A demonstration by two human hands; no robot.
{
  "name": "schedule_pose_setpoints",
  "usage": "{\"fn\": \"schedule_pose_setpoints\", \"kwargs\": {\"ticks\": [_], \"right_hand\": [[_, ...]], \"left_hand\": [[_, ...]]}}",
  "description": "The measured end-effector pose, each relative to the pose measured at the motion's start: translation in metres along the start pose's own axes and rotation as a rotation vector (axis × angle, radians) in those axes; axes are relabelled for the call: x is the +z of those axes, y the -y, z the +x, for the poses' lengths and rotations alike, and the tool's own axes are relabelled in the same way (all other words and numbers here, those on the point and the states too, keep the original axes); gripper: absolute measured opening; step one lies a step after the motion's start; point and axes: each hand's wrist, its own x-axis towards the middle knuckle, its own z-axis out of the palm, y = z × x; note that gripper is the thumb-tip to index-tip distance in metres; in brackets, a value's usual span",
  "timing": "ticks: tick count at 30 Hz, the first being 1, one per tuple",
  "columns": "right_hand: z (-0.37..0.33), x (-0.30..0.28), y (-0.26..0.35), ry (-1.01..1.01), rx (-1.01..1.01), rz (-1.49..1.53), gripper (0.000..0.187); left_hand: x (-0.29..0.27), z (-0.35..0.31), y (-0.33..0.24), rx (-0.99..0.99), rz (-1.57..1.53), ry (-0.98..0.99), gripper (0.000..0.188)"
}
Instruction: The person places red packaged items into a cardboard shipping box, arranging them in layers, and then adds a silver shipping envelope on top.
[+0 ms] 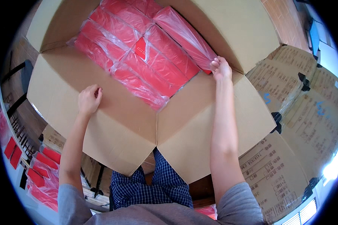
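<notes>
In front of me a large cardboard carton stands with its flaps spread, holding several red boxes in clear plastic bags, laid side by side in rows. At its right wall, one long plastic-wrapped red box sits higher than those around it and slightly askew. My right hand has its fingers closed on the near end of that box's plastic. Over the carton's left side, my left hand is loosely curled, with nothing seen in it. Part of its fingers is turned out of sight.
On the right are several closed cardboard cartons with printed sides and black corner pieces. More plastic-wrapped red boxes are piled at the lower left, near a table edge. A dark chair stands beyond the carton's left flap.
</notes>
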Motion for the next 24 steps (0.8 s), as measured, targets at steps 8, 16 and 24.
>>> {"fn": "schedule_pose_setpoints", "kwargs": {"ticks": [8, 16, 24], "right_hand": [[-0.067, 0.008, 0.020, 0.083, -0.036, -0.011, 0.012], [-0.217, 0.071, 0.031, 0.194, -0.494, -0.169, 0.020], [-0.363, 0.062, 0.014, 0.376, -0.920, -0.599, 0.022]], "left_hand": [[0.000, -0.002, 0.006, 0.042, -0.022, -0.040, 0.013], [-0.003, -0.002, -0.003, -0.146, -0.306, -0.045, 0.049], [-0.057, 0.020, -0.154, 0.579, -0.144, -0.392, 0.082]]}}
